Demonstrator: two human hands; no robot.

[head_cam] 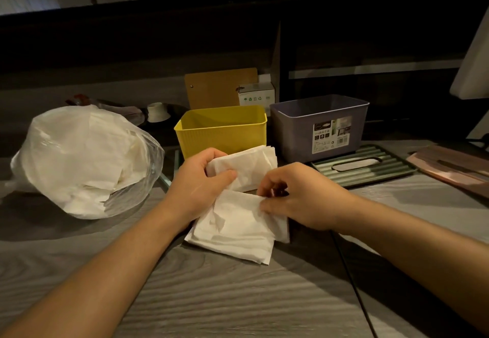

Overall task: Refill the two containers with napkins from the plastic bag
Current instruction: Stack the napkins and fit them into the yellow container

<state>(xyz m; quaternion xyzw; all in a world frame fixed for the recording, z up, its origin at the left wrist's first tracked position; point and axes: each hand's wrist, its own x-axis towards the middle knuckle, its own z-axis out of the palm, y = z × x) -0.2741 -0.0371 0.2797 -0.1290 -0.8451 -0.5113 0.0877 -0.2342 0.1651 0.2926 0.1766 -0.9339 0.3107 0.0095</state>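
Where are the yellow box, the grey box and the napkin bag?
Yellow box [222, 136], head view, on its ribbed front wall.
Grey box [293, 133], head view, on its front wall left of the label.
Bag [79, 157], head view, on its clear plastic side over the napkins.

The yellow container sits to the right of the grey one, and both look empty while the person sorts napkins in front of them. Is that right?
Not quite. The head view shows the yellow container to the left of the grey container, not the right. The rest holds: both look empty, and the left hand and right hand hold napkins in front of them.
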